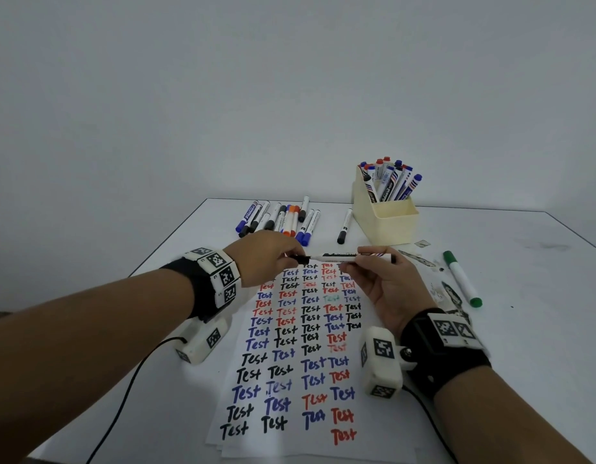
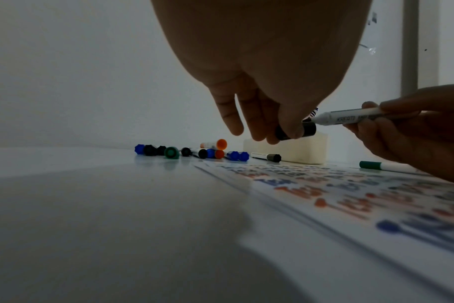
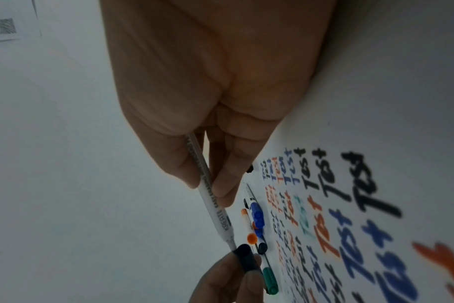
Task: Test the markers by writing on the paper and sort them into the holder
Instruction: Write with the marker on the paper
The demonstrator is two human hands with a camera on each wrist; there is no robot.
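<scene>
Two hands hold one marker above the paper.

The right hand (image 1: 387, 289) grips the white marker (image 1: 351, 257) by its barrel, level over the paper (image 1: 289, 363) (full of "Test" words); the left hand (image 1: 266, 256) pinches its black cap (image 2: 307, 129) at the tip. The cream holder (image 1: 385, 222) stands behind on the bench (image 1: 524, 329), near the loose markers (image 1: 283, 219).

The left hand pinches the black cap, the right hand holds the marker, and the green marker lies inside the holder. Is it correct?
Not quite. The green marker lies on the table, right of the holder, as the head view shows. The rest is right: left hand pinches the black cap, right hand holds the marker.
</scene>
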